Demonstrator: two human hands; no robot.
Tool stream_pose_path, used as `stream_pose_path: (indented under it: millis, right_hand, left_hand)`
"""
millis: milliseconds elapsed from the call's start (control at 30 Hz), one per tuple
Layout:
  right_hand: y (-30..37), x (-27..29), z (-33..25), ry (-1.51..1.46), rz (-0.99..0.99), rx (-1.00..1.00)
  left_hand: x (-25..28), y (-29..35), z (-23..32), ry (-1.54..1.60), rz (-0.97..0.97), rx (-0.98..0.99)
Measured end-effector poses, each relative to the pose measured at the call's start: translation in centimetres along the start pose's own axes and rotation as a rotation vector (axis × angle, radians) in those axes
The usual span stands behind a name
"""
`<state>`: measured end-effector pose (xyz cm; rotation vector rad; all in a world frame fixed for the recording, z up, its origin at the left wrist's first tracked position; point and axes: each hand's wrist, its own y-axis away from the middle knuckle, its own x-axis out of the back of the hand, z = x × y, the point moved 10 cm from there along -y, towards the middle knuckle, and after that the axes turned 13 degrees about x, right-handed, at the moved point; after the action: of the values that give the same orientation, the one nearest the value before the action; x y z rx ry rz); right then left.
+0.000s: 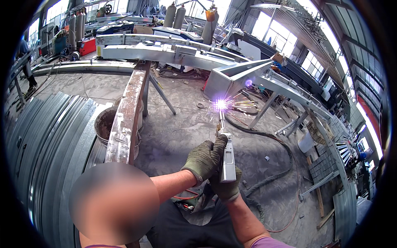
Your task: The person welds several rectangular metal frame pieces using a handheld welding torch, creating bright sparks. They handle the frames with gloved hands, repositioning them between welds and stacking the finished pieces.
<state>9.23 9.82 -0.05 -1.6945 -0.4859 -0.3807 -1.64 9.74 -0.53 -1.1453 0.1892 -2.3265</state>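
Note:
A silver-grey welding gun (228,160) points away from me, its thin nozzle toward the lower edge of a box-section metal frame (222,84). At the tip burns a bright violet-white glow, with orange sparks flying off to the right. My left hand (202,160), in a dark green work glove, is closed on the gun's left side, thumb along its top. Below the gun's rear end, my right hand (228,187), gloved alike, grips it from underneath. The gun body hides part of the right fingers.
A rusty steel beam (126,113) runs along my left, beside a bucket (105,124) and stacked metal profiles (53,136). A thick black hose (285,149) curves over the floor to the right. Gas cylinders (179,17) stand at the back. A blurred round patch covers the lower left.

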Motion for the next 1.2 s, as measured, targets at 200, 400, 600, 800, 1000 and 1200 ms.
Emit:
stream_pose_path:
  millis: [200,400,600,800,1000,1200]
  right_hand:
    - [0.0,0.0,-0.1,0.029,-0.043,0.019]
    - [0.2,-0.9,1.4,0.002,-0.052,-0.025]
    - [0.5,0.8,0.5,-0.049,0.048,-0.072]
    - [0.0,2.0,0.4,-0.260,0.074,-0.229]
    - [3.5,2.1,3.0,-0.740,0.113,-0.632]
    - [6.5,2.0,5.3,-1.012,0.098,-0.727]
  left_hand:
    - [0.1,0.0,0.0,0.038,-0.026,0.013]
    - [-0.5,-0.8,-0.9,0.027,-0.034,0.047]
    - [-2.8,-0.8,-2.6,0.250,-0.302,0.392]
    - [-1.0,0.0,-1.0,0.215,-0.122,0.179]
    - [-0.6,-0.4,-1.2,0.545,-0.251,0.411]
    - [-0.3,0.1,0.4,0.705,-0.239,0.277]
